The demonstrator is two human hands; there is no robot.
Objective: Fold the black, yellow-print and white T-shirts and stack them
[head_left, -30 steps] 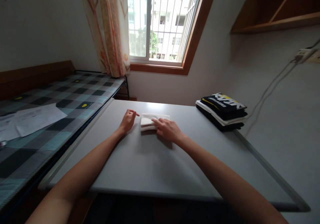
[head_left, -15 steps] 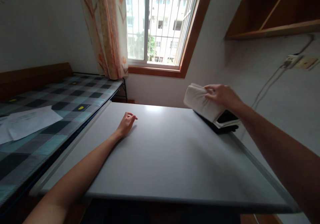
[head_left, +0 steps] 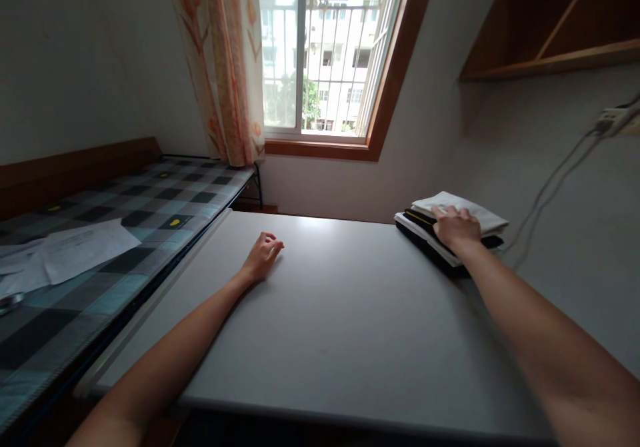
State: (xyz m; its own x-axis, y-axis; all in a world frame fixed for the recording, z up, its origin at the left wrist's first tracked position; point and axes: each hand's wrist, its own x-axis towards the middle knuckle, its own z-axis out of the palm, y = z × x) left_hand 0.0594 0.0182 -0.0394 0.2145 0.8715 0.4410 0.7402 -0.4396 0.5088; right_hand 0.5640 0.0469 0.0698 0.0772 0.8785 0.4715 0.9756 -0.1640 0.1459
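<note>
At the back right of the grey-white table (head_left: 320, 340) lies a stack of folded black and white cloths. A folded white cloth (head_left: 465, 208) is on top of it. My right hand (head_left: 456, 227) rests on the near left side of this top cloth, its fingers somewhat spread over it. My left hand (head_left: 263, 256) is at the table's left part, fingers curled together with the thumb side up; whether anything small is between them is hidden.
Left of the table is a bed with a checked mattress (head_left: 200, 187) and papers (head_left: 90, 250) on it. A window with a curtain (head_left: 230, 67) is behind. Cables (head_left: 543, 194) hang on the right wall below a wooden shelf (head_left: 550, 64).
The white cloth my right hand was holding tilted over the stack now lies flat on top. My right hand has flattened onto it. The view has shifted slightly, and my left hand stays on the table.
</note>
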